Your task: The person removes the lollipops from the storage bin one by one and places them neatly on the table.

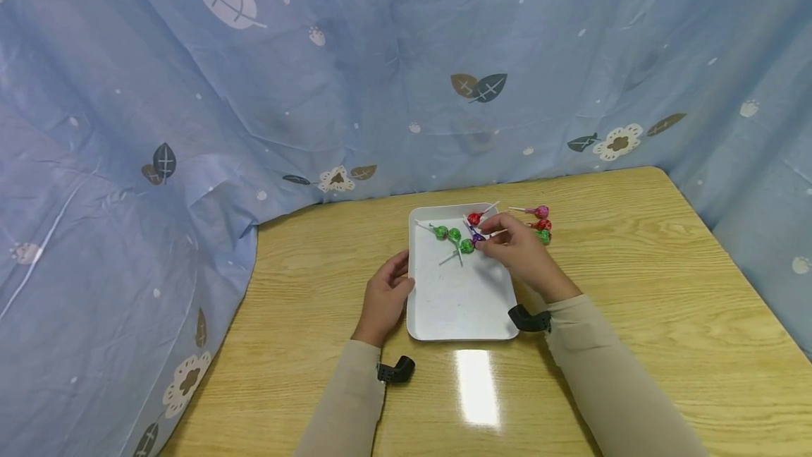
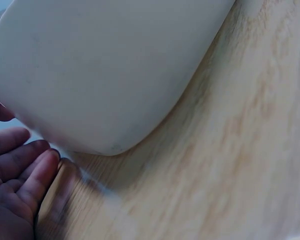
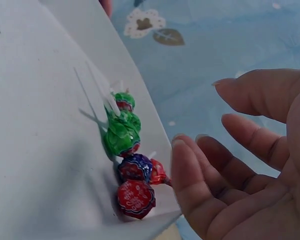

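A white rectangular tray (image 1: 462,302) lies on the table with several wrapped lollipops at its far end. Among them are green lollipops (image 1: 454,234), a purple lollipop (image 1: 478,238) and a red lollipop (image 1: 474,218). My right hand (image 1: 523,252) hovers over the tray's right side, beside the purple lollipop. In the right wrist view its fingers (image 3: 187,170) are parted and hold nothing; another red lollipop (image 3: 157,172) sits partly hidden behind the purple one. My left hand (image 1: 383,298) rests against the tray's left rim, its fingers loosely bent in the left wrist view.
Right of the tray, outside it, lie a pink lollipop (image 1: 540,211), a red lollipop (image 1: 543,225) and a green lollipop (image 1: 543,236). A blue patterned curtain (image 1: 393,90) hangs behind the wooden table (image 1: 634,288) and along its sides.
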A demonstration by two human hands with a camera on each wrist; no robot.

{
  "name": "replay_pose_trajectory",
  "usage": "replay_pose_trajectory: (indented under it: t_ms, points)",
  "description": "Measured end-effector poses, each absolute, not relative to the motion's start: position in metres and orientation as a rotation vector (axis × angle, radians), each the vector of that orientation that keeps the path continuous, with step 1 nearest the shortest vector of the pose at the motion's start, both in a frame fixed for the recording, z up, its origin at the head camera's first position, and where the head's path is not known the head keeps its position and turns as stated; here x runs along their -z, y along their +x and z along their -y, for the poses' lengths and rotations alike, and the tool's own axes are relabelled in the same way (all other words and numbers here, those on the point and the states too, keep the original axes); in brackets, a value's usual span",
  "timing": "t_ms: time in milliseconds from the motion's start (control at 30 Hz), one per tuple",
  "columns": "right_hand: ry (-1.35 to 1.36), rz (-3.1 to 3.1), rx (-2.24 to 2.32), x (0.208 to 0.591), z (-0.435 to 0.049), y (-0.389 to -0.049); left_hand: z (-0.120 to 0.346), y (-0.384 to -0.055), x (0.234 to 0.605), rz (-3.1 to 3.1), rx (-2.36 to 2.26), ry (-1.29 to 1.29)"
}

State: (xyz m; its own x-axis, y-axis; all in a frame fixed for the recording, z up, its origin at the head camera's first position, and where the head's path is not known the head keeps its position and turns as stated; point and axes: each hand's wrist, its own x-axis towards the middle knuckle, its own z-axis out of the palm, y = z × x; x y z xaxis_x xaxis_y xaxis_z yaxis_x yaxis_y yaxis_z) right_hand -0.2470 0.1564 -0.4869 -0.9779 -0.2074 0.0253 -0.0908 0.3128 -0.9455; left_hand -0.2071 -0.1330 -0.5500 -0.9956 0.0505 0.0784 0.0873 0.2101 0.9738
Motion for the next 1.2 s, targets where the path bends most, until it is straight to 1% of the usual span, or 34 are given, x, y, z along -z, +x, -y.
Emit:
replay_pose_trajectory:
  t_ms: [467, 800, 1200]
  points:
    - [-0.274, -2.411, 1.682, 0.489, -0.145, -0.244, 0.133, -0.207, 0.549, 2.400, 1.969, -0.153]
    - [-0.402, -2.414, 1.585, 0.494, -0.137, -0.245, 0.134, -0.206, 0.549, 2.424, 1.955, -0.139]
    - [-0.368, -2.457, 1.499, 0.494, -0.130, -0.242, 0.135, -0.208, 0.553, 2.413, 1.954, -0.157]
